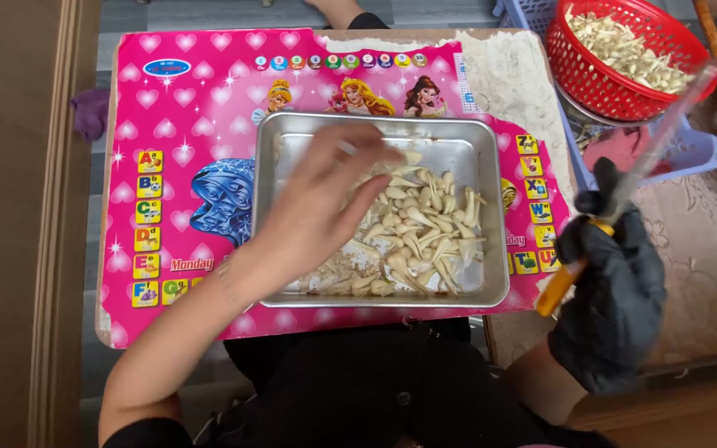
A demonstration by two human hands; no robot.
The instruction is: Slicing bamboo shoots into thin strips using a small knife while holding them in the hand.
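Left half of the metal tray point(280, 158) is mostly bare, so there's room to get in there, but the garlic cloves point(417, 228) crowd the right half. The red basket point(624, 58) blocks the far right corner, and the pink board point(184, 124) stays open on the left.

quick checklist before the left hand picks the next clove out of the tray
1. Left hand over the metal tray and its garlic cloves: ok, fingers spread just above the pile.
2. Left hand's grip empty: cannot tell, the hand is blurred and its palm faces down.
3. Knife secure in the gloved right hand: ok, fingers closed round the yellow handle.
4. Blade clear of the left hand: ok, it is held off to the right of the tray.
5. Tray sits flat on the pink board: ok.
6. Room in the red basket: ok, not heaped over its rim.
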